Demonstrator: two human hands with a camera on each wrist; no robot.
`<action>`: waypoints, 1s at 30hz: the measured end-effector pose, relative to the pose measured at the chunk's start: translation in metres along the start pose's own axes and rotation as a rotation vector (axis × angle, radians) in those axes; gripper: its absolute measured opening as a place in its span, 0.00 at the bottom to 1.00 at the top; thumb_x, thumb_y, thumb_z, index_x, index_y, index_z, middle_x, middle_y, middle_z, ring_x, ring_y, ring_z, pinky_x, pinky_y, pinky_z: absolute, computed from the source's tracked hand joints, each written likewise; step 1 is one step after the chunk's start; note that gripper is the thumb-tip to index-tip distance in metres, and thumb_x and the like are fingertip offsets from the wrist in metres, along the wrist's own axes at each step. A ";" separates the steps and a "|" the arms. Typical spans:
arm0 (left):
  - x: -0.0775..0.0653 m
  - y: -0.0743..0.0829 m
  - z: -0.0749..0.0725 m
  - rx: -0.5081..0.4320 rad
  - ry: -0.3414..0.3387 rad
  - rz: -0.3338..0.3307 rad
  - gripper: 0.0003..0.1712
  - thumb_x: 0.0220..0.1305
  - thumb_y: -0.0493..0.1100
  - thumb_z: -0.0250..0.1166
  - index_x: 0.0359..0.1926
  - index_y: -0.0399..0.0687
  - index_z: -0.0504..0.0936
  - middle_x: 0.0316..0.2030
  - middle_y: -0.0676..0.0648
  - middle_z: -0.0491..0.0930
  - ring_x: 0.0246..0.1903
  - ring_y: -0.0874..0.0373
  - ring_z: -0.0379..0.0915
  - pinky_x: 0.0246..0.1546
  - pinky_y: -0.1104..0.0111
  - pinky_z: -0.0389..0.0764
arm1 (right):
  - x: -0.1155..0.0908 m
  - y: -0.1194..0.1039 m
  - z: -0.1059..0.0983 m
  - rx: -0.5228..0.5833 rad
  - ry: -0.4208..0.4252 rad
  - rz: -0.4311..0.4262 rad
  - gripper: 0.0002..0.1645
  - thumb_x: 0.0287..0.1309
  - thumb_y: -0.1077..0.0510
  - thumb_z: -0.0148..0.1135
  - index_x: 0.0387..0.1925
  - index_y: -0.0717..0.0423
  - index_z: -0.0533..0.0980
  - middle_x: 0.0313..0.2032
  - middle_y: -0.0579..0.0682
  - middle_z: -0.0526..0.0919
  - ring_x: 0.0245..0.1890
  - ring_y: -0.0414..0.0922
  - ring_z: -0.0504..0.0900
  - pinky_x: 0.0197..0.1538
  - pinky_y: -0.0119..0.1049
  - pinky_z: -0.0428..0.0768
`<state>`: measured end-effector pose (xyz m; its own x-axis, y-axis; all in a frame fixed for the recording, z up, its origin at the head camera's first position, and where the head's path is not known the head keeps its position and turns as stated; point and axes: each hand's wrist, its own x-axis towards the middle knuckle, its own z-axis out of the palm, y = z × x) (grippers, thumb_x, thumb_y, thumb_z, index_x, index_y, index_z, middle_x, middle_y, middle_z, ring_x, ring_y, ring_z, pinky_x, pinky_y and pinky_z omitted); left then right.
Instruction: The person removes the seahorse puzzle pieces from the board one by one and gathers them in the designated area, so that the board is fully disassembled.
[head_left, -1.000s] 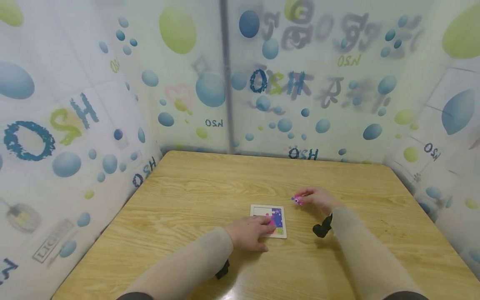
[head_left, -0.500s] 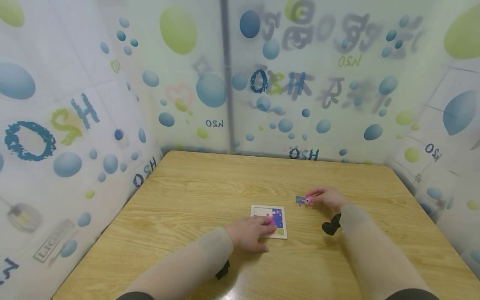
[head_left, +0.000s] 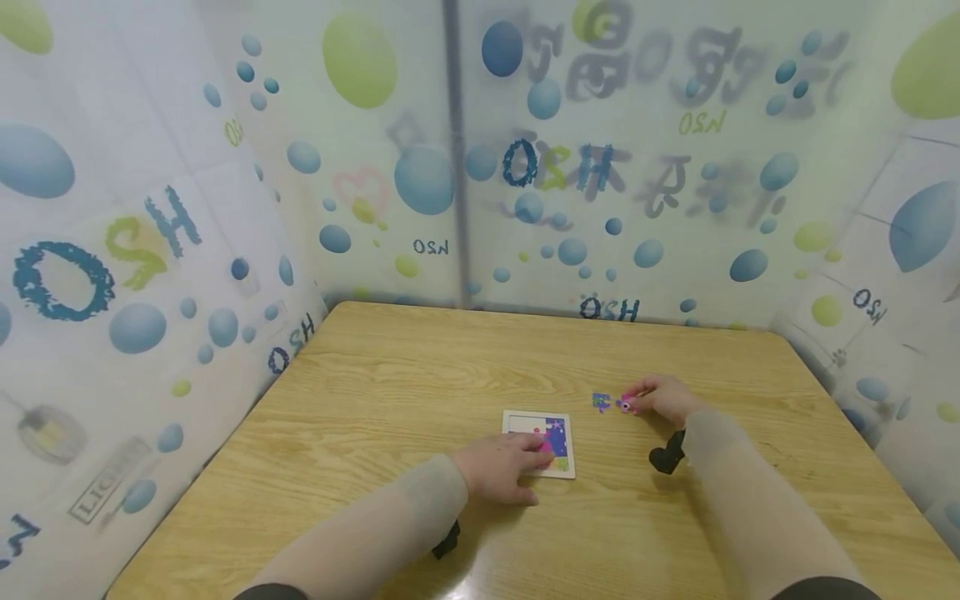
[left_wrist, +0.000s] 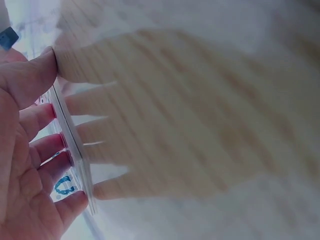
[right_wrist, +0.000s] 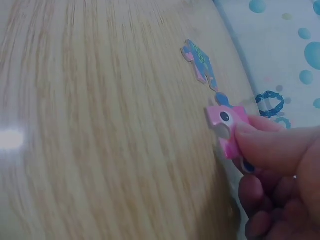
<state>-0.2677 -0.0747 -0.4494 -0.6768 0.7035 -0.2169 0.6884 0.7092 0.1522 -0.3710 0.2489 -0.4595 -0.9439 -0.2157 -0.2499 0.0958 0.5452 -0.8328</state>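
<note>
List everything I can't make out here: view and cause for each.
Head: the lower left of the frame, covered by the left hand.
Head: the loose piece's exact print, too small.
Left wrist: the frame's face, turned edge-on.
Right wrist: part of the pink piece, behind the right hand's thumb.

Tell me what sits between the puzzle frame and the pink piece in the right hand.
In the head view, a loose blue-purple puzzle piece lies on the table roughly between the puzzle frame and the pink piece, nearer the latter.
</note>
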 end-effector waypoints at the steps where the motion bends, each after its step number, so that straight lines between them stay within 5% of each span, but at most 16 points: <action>1: 0.000 0.000 0.000 0.001 0.000 -0.001 0.40 0.61 0.63 0.61 0.72 0.63 0.62 0.73 0.52 0.54 0.70 0.55 0.51 0.69 0.63 0.57 | 0.000 0.001 0.000 -0.026 0.007 -0.001 0.14 0.61 0.64 0.62 0.47 0.68 0.78 0.41 0.55 0.80 0.39 0.46 0.76 0.45 0.38 0.74; 20: 0.000 0.002 -0.001 0.011 0.011 -0.003 0.40 0.61 0.63 0.62 0.71 0.61 0.63 0.73 0.51 0.54 0.70 0.54 0.52 0.69 0.64 0.56 | 0.000 0.007 0.006 -0.180 0.094 0.011 0.18 0.64 0.60 0.60 0.52 0.65 0.76 0.48 0.62 0.77 0.49 0.56 0.73 0.57 0.55 0.70; 30: -0.003 0.003 -0.004 0.014 0.011 -0.003 0.40 0.61 0.64 0.61 0.71 0.62 0.63 0.73 0.51 0.54 0.70 0.55 0.52 0.69 0.64 0.56 | -0.003 -0.012 0.021 -0.156 0.107 0.023 0.21 0.67 0.54 0.57 0.55 0.63 0.75 0.45 0.55 0.81 0.41 0.47 0.77 0.47 0.42 0.76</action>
<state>-0.2644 -0.0740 -0.4448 -0.6818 0.7018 -0.2067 0.6897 0.7108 0.1384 -0.3624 0.2260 -0.4587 -0.9711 -0.1186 -0.2070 0.0756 0.6698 -0.7387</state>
